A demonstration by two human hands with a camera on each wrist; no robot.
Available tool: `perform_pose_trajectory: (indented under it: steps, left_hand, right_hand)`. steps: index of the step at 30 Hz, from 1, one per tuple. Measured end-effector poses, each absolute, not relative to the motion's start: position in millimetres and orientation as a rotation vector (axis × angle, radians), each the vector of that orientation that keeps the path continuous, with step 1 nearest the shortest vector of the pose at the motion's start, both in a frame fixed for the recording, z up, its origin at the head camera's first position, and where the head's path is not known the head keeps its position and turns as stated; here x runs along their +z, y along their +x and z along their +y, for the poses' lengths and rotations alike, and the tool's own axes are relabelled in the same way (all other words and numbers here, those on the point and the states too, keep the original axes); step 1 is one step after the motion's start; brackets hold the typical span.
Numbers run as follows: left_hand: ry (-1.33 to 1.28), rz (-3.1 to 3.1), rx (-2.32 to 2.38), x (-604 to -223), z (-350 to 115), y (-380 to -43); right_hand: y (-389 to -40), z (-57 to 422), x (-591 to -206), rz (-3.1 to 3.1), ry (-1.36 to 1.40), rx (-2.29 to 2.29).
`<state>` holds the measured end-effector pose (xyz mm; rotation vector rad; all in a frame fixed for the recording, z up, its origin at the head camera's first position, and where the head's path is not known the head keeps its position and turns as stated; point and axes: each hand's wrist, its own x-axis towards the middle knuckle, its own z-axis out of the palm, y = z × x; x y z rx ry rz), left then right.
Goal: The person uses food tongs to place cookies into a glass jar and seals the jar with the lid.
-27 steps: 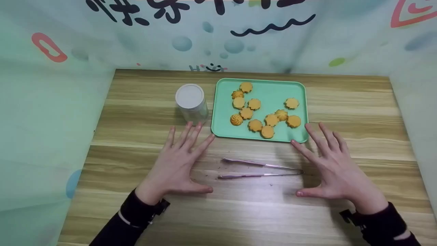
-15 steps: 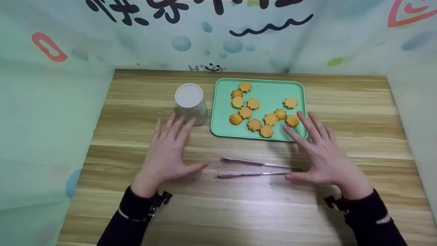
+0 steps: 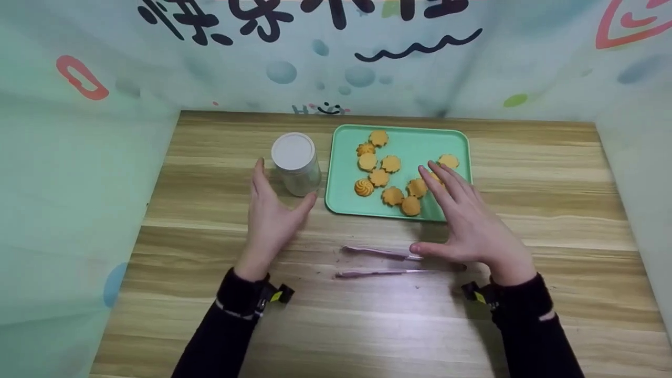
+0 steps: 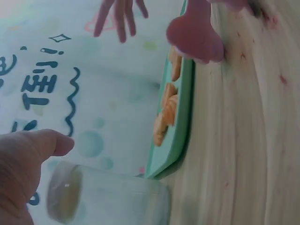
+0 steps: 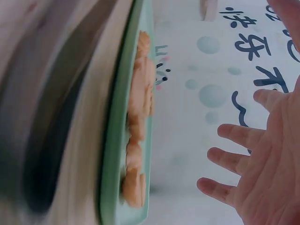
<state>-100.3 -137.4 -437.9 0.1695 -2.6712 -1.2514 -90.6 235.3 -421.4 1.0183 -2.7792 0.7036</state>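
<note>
A clear jar (image 3: 302, 181) with a white lid (image 3: 293, 151) stands upright left of the tray. My left hand (image 3: 270, 219) is beside its near left side, with fingers and thumb spread apart around it; whether they touch the jar I cannot tell. My right hand (image 3: 475, 227) hovers with spread fingers over the near right part of a green tray (image 3: 420, 140), holding nothing and covering some of the cookies. Several golden cookies (image 3: 378, 178) lie on the tray. Metal tongs (image 3: 375, 251) rest splayed on the table, partly hidden under the right thumb.
The wooden table (image 3: 388, 325) ends at the back against a printed cloth (image 3: 226, 73) with black lettering. Cloth also hangs at the left and right sides. Small crumbs are scattered around the tongs.
My left hand has moved forward and turned so that it stands beside the jar. The right hand has shifted left and forward, over the tray. Jar, tray and tongs stay put.
</note>
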Motion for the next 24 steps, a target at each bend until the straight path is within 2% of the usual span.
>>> perform_pose_trajectory:
  steps: [14, 24]
  left_hand:
    - [0.239, -2.540, -1.504, -464.1, -130.9, -138.6]
    - [0.159, -2.393, -1.688, -472.7, -131.3, -144.4]
  right_hand:
    - [-103.4, 223.5, -419.7, -2.705, 0.993, 0.806]
    - [-103.7, 222.3, -424.0, -2.690, 1.036, 0.836]
